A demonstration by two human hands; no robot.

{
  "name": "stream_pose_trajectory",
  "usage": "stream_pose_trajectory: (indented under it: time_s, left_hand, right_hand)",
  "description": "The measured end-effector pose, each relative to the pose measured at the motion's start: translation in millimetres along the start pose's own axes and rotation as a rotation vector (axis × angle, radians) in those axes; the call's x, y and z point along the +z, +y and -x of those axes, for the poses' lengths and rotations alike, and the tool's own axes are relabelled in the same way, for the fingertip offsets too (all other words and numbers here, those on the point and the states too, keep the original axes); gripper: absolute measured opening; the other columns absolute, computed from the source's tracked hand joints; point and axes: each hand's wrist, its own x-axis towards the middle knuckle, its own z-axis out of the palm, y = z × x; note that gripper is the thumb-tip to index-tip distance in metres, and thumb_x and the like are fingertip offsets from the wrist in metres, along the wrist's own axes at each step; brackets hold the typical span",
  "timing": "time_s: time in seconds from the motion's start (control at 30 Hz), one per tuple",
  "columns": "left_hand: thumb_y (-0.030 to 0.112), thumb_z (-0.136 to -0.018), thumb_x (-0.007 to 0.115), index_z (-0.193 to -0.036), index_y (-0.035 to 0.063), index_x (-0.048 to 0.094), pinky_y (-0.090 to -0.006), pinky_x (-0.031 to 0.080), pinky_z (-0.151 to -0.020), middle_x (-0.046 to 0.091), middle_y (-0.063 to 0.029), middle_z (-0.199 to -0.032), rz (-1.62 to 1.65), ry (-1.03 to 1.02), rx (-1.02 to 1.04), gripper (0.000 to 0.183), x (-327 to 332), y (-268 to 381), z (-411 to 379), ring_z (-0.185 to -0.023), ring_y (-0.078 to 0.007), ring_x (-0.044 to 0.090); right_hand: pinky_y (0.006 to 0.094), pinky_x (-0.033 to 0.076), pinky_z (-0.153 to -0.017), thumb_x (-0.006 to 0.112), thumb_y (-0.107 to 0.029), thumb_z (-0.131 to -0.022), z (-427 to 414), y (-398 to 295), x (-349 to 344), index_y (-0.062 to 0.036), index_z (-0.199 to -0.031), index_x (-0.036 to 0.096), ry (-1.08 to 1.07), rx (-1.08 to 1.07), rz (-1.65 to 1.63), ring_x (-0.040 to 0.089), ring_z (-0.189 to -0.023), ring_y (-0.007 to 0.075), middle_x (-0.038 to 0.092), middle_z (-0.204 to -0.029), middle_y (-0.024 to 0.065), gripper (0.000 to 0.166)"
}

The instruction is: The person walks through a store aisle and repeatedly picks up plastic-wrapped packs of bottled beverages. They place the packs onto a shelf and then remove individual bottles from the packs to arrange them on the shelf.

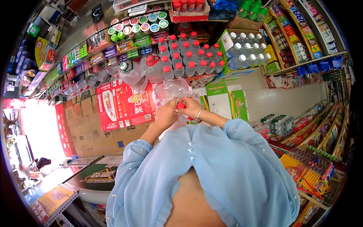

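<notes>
A large clear plastic jug (173, 88) stands before me, its red screw cap (181, 105) between my hands. My left hand (166, 113) is at the jug's neck on the cap's left side, fingers bent around clear plastic there. From the right, my right hand (190, 107) has its thumb and fingers against the red cap. Two more big jugs stand just beyond, one with a green and white cap (124, 66) and one with a red cap (150, 59). Rows of clear bottles with red caps (188, 58) are close behind them.
Flattened red cardboard (124, 105) and brown cardboard (110, 142) cover the floor to the left. An open box of white-capped bottles (225, 51) stands at the back right. Goods fill the counter shelves (93, 55) and the right-hand racks (317, 124). A chest freezer (96, 178) is at lower left.
</notes>
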Motion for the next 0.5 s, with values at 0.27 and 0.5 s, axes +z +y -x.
stream_pose_trajectory:
  time_s: [0.27,0.5]
  left_hand:
    - [0.018,-0.065,0.071,-0.123,0.0082,0.044,-0.0422,0.05,-0.071,0.058,-0.0145,-0.108,0.123,0.087,-0.094,0.064,3,-14,19,-0.09,-0.0332,0.061]
    - [0.022,-0.067,0.07,-0.11,0.0046,0.052,-0.0412,0.047,-0.08,0.056,-0.0123,-0.11,0.122,0.437,-0.073,0.05,-5,3,-5,-0.095,-0.0346,0.056]
  right_hand:
    - [0.0446,0.047,-0.068,0.061,-0.032,-0.076,12,-52,-5,-0.0048,-0.098,0.054,0.12,-0.282,0.209,0.06,-0.078,0.0355,0.062,-0.089,0.0172,0.036]
    - [0.042,0.047,-0.061,0.061,-0.028,-0.079,0,-77,-36,-0.006,-0.099,0.053,-0.037,-0.645,0.406,0.06,-0.076,0.0326,0.061,-0.087,0.0141,0.031]
